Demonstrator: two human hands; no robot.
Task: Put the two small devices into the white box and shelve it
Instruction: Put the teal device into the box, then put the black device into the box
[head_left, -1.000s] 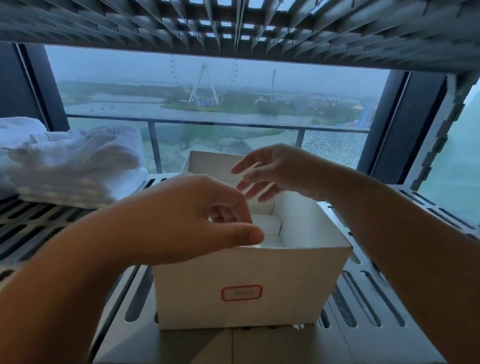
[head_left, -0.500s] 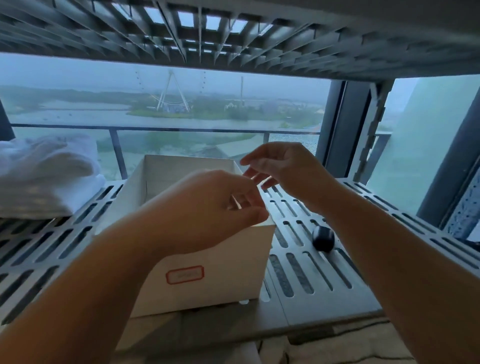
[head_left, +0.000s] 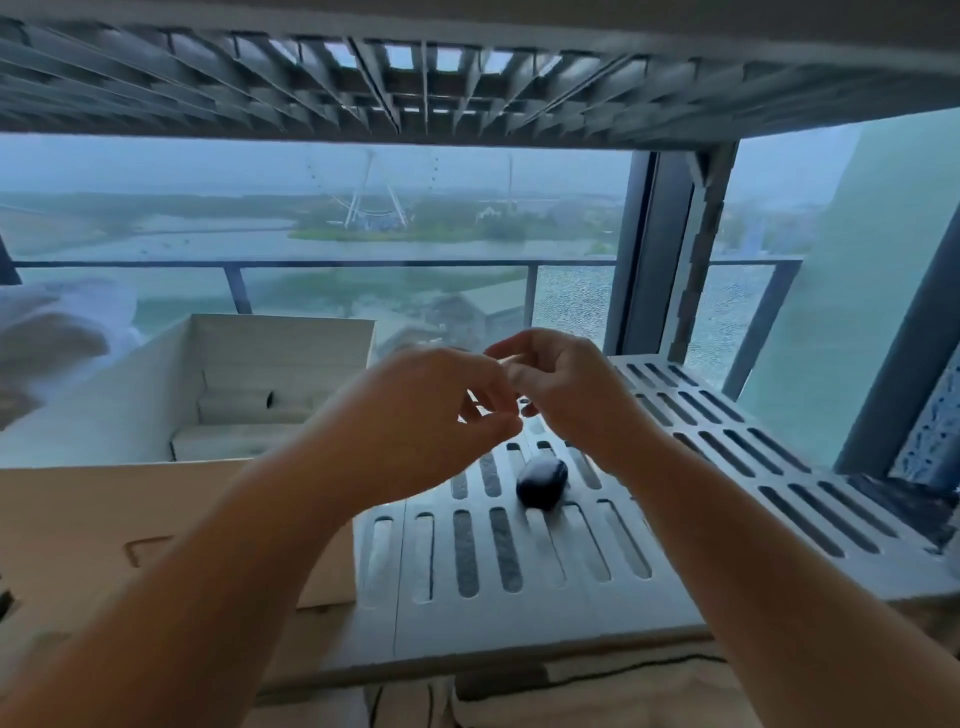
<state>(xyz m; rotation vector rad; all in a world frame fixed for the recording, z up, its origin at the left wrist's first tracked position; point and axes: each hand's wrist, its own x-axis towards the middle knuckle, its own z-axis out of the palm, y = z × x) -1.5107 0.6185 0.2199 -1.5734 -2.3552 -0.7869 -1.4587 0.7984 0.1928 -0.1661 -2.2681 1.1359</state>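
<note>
From the head camera I see both hands have swung right, away from the white box (head_left: 223, 395) on the shelf (head_left: 727, 431), so my left hand (head_left: 415, 415) and right hand (head_left: 566, 395) hover empty and half-curled just above the small dark device (head_left: 542, 482), likely my next grab.

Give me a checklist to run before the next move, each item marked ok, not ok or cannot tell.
1. Box open-topped, on the shelf: ok.
2. Dark device in the box: not ok; it lies on the shelf, right of the box.
3. Path from device to box clear: ok.
4. Left hand free: cannot tell; fingers curled.
5. Right hand free: cannot tell; its fingers meet the left's, perhaps pinching something small.
6. Second device placed: cannot tell.
</note>
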